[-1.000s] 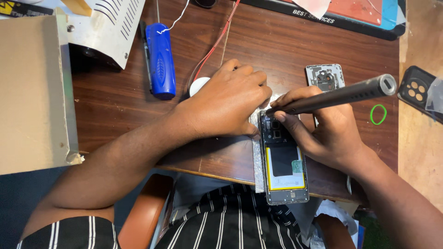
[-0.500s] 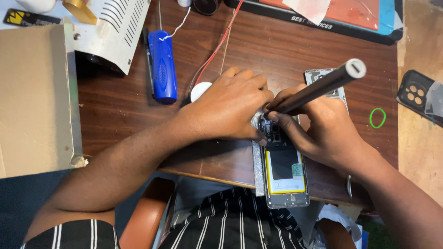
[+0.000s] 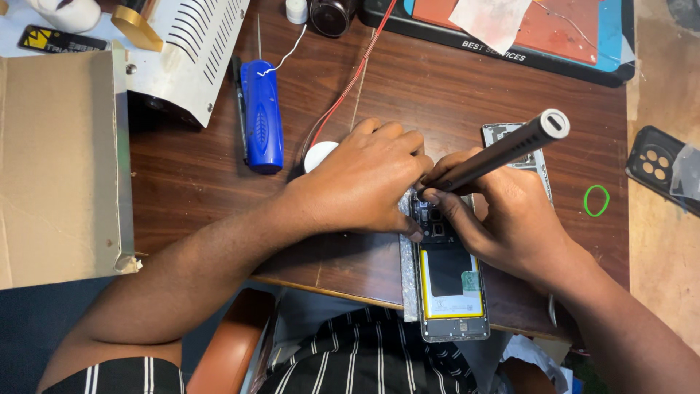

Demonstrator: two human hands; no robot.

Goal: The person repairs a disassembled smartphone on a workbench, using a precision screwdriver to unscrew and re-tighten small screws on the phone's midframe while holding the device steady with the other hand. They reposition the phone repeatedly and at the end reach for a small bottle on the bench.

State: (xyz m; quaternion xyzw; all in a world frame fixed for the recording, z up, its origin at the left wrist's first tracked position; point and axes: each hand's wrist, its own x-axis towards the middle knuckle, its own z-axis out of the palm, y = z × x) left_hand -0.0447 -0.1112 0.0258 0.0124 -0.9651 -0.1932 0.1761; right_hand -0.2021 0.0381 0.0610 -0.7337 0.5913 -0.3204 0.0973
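An opened phone (image 3: 446,292) lies lengthwise at the front edge of the brown wooden table (image 3: 437,95), its back off and the battery showing. My left hand (image 3: 364,182) presses down on the phone's top end and holds it still. My right hand (image 3: 503,219) grips a grey pen-shaped electric screwdriver (image 3: 503,149), its tip set into the phone's upper part beside my left fingers. The tip itself is hidden between the two hands.
A blue-handled screwdriver (image 3: 261,117) lies left of my hands, next to a small white round lid (image 3: 319,155). A cardboard box (image 3: 62,168) and a white vented device (image 3: 186,51) fill the left. A repair mat (image 3: 510,33) sits at the back; a green rubber band (image 3: 596,200) and a dark phone case (image 3: 660,171) lie at right.
The grey screwdriver's rear end has swung up and to the left, standing steeper over the phone. Both hands stay on the phone's top end.
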